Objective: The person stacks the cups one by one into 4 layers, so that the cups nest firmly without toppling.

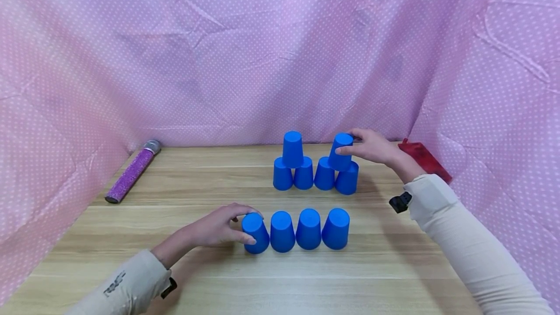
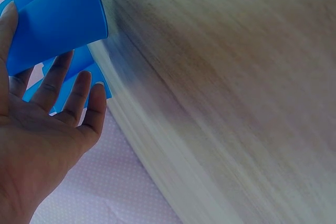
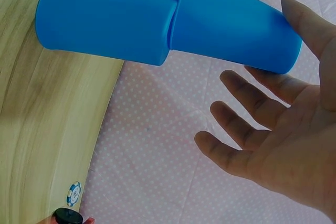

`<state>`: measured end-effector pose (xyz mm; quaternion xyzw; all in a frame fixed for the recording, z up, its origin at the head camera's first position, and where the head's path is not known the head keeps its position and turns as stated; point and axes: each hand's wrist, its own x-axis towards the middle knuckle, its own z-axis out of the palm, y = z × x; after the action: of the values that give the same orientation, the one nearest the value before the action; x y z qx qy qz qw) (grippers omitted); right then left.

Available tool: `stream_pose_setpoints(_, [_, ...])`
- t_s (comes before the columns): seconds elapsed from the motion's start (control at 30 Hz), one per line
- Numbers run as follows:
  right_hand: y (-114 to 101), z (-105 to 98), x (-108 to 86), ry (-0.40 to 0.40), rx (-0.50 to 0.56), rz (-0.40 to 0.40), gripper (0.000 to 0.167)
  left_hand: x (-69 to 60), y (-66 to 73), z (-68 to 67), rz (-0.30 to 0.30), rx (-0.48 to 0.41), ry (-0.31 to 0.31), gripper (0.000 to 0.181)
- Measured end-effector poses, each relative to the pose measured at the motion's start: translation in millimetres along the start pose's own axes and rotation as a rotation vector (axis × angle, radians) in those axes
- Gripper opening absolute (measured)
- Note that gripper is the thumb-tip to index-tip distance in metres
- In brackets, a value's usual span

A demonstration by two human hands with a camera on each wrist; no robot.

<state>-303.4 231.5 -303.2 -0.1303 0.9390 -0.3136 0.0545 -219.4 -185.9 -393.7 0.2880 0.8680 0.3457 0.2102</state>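
Note:
Several upside-down blue cups stand in a front row on the wooden table point(image 1: 197, 281). My left hand point(image 1: 216, 227) holds the leftmost cup point(image 1: 259, 227), thumb on its near side, index finger behind; the other fingers spread loosely in the left wrist view. Farther back, my right hand point(image 1: 372, 147) pinches an upper blue cup point(image 1: 339, 161) near its top between thumb and index finger. That cup sits across two lower cups, the right one point(image 1: 348, 181) slightly askew. Left of it, another upper cup point(image 1: 292, 149) rests on two more cups.
A purple glittery microphone point(image 1: 133, 171) lies at the table's left. Behind my right wrist lies a red object point(image 1: 426, 162), partly hidden by the arm. A small round chip point(image 3: 74, 193) shows near the table edge. Pink dotted cloth point(image 1: 280, 62) hangs around the back and sides.

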Motion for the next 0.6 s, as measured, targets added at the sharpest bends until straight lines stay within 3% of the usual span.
stream_pose_setpoints(0.3, [1.0, -7.0, -16.3, 0.004, 0.010, -0.006, 0.079, 0.0, 1.4, -0.3, -0.011, 0.007, 0.003, 0.053])
stream_pose_setpoints(0.43, [0.7, -12.7, -33.7, 0.029, -0.033, 0.010, 0.085, 0.6, 0.9, -0.7, -0.004, 0.009, 0.003, 0.053])
stream_pose_setpoints(0.6, [-0.6, -17.9, -64.3, 0.074, -0.060, -0.007, 0.079, 0.2, 1.3, -1.7, 0.004, 0.025, 0.004, 0.053])
